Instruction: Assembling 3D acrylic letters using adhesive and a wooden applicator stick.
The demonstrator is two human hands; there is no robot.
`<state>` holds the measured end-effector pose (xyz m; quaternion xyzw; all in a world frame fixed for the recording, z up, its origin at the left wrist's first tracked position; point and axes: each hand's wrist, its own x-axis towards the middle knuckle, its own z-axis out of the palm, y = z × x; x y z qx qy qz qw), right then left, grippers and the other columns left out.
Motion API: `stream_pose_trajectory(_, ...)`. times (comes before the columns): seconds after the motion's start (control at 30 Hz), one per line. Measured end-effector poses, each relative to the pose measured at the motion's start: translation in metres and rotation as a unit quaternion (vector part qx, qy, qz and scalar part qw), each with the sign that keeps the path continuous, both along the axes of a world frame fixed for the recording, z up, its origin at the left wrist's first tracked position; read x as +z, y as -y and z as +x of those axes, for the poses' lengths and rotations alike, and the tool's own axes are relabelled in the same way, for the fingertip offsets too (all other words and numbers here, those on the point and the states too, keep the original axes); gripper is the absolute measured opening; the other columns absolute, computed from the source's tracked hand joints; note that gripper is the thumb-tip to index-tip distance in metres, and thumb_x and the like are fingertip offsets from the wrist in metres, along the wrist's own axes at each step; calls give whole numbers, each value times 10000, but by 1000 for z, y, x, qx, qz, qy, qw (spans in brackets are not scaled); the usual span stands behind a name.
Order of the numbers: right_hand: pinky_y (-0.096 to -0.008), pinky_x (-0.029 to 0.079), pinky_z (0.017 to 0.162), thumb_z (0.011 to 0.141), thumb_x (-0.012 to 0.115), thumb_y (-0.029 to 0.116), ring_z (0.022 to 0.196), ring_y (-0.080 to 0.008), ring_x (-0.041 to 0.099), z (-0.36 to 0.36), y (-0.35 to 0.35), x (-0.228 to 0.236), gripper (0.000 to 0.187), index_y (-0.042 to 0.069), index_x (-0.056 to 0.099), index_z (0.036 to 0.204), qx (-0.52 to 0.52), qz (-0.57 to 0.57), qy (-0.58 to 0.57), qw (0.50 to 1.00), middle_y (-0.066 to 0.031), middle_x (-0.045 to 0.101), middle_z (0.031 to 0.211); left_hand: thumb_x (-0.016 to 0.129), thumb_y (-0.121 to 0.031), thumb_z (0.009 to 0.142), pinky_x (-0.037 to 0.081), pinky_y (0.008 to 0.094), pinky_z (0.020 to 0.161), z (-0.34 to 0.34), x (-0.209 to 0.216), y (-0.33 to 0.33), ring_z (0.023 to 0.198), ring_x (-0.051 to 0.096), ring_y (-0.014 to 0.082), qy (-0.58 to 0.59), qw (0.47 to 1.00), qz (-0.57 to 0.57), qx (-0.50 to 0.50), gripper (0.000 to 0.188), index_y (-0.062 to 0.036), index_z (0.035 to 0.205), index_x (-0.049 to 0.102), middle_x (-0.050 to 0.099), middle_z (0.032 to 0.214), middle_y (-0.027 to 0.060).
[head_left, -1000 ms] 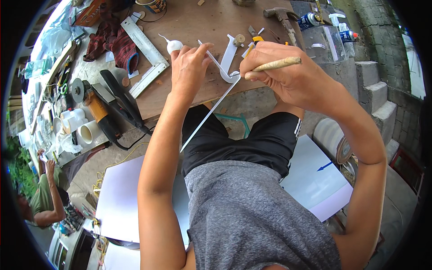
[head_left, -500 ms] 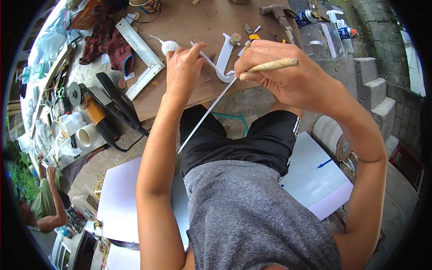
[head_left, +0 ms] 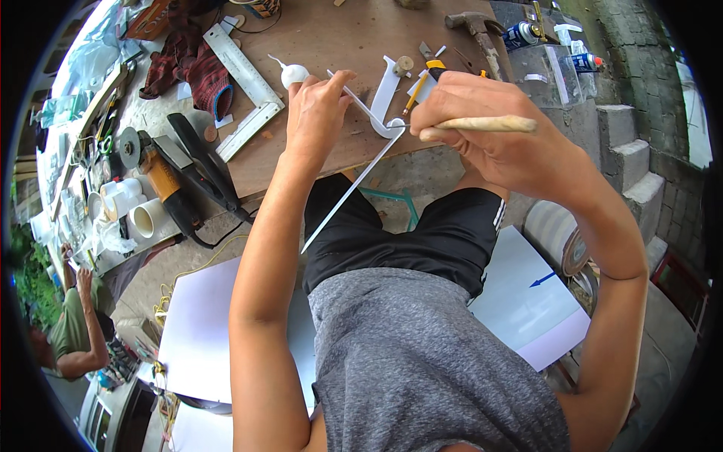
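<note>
My left hand pinches a thin white strip, which is bent sharply at its far end near the table edge. Just beyond my left fingers is a round white bulb with a thin curved tail; I cannot tell whether they touch it. In my right hand is a thin-tipped tool with a wooden handle, its slender dark tip pointing left at the strip's bend. A wider white curved piece lies behind that bend, beside a short wooden cylinder.
A yellow pencil, a utility knife and a hammer lie beyond my right hand. On the left are a metal square, red-and-black gloves and an angle grinder. Another person is at the far left.
My right hand has drawn slightly right and down from the strip's bend, so the tool's thin tip now shows. My left hand keeps its pinch on the strip. The whole view has shifted a little.
</note>
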<state>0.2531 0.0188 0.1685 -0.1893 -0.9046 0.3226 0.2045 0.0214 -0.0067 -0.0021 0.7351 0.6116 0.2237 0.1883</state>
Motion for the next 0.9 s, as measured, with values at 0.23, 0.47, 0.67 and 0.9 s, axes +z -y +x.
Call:
stream_pose_trajectory(0.23, -371, 516, 687, 971, 640, 105, 817, -269, 660, 8, -3, 36, 138, -3, 657, 1055, 10, 37, -16, 999, -87, 700, 935, 732, -105, 860, 442, 430, 941, -3, -4, 0, 946, 664, 287, -6, 1000, 21, 0, 325, -122, 1183, 704, 758, 882, 61)
stream_pose_trajectory(0.47, -403, 493, 720, 859, 688, -2, 831, -301, 621, -7, 3, 11, 132, 8, 618, 971, 10, 1, 32, 999, -95, 643, 901, 725, -121, 869, 441, 442, 937, -1, -3, 0, 940, 669, 281, -9, 1000, 20, 5, 299, -128, 1168, 708, 759, 885, 56)
stream_pose_trajectory(0.67, -412, 479, 718, 871, 638, -34, 787, -321, 595, -4, -2, -6, 135, 41, 576, 965, -4, -15, 39, 999, -89, 584, 829, 725, -141, 874, 441, 437, 924, 2, -4, -1, 937, 667, 275, -17, 1000, 19, 0, 306, -137, 1179, 711, 762, 895, 50)
stream_pose_trajectory(0.9, -423, 482, 733, 880, 637, -21, 786, -337, 591, -4, -4, -3, 126, 50, 580, 968, -1, -20, 47, 999, -97, 586, 856, 725, -148, 878, 436, 435, 926, 3, -2, -3, 943, 665, 268, -20, 1000, 20, -1, 300, -143, 1177, 712, 765, 893, 37)
